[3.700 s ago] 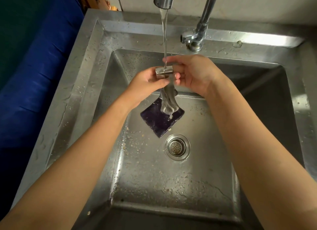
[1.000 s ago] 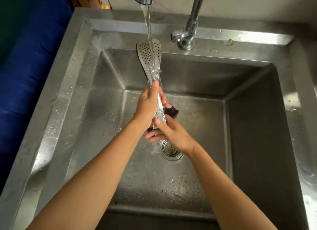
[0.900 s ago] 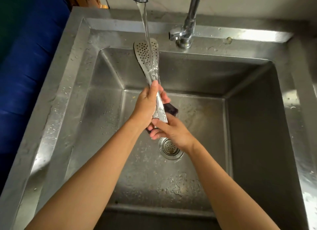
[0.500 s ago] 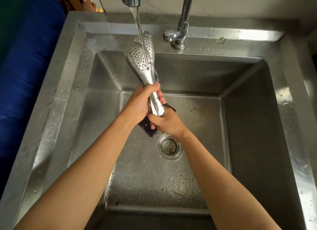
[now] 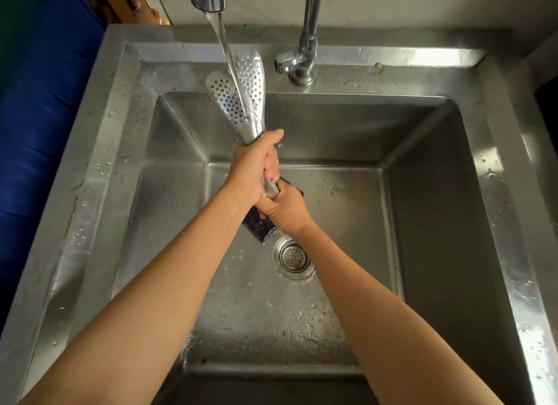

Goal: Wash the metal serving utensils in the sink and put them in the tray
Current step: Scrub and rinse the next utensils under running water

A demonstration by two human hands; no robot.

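1. Sink (image 5: 99, 151): its wet steel rim is framing a deep basin.
2. Left hand (image 5: 252, 169): it is clenching the tongs (image 5: 241, 93) mid-shaft; their two perforated blades are rising beyond the fist, up into the water stream (image 5: 223, 45).
3. Right hand (image 5: 285, 208): it is gripping the tongs' lower end, just below the left fist.
4. Dark sponge (image 5: 259, 228): it is lying on the basin floor beneath the hands, beside the drain (image 5: 293, 256).
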